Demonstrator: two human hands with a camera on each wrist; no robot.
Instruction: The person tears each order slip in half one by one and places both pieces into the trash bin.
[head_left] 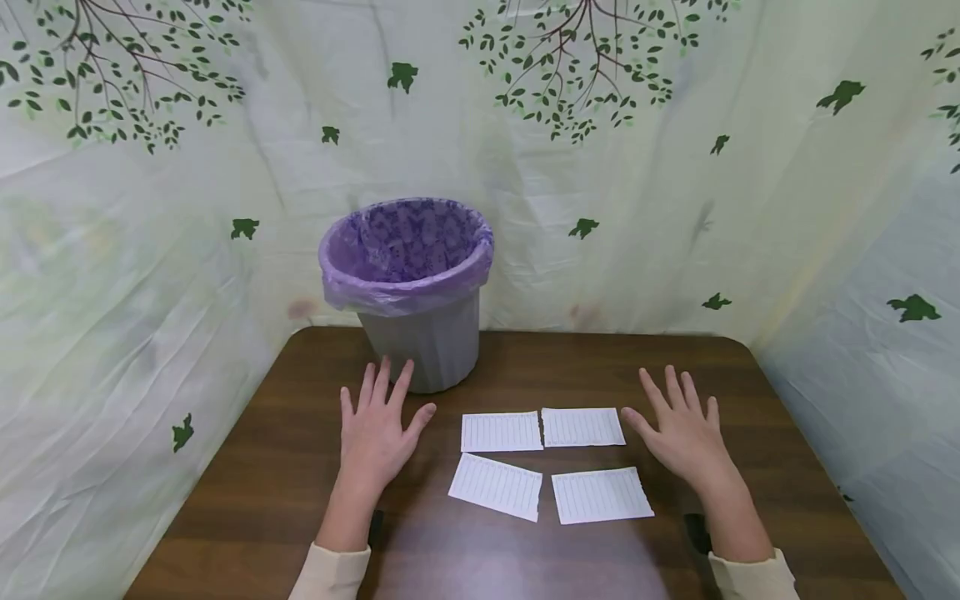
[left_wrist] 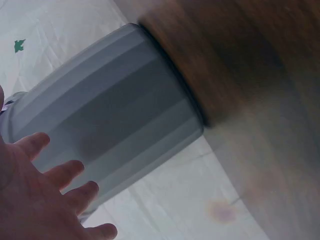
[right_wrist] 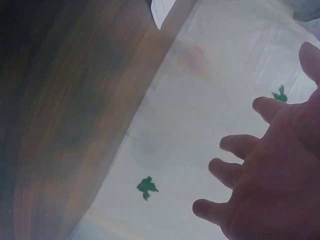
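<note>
Several lined white paper pieces lie flat on the brown table: an upper left piece (head_left: 501, 432), an upper right piece (head_left: 582, 427), a lower left piece (head_left: 496, 486) and a lower right piece (head_left: 602, 496). Some of their edges look torn. My left hand (head_left: 375, 433) is spread with straight fingers, left of the papers and in front of a grey bin (head_left: 431, 346). To the right of the papers, my right hand (head_left: 686, 437) is likewise spread, holding nothing. In the left wrist view the bin's side (left_wrist: 110, 105) fills the area beyond my left fingers (left_wrist: 67, 172).
A purple bag (head_left: 405, 287) lines the bin, which stands at the table's back left. The wooden table (head_left: 247, 500) has rounded far corners. Behind and beside it hangs a pale sheet (head_left: 637, 250) printed with leaves and branches.
</note>
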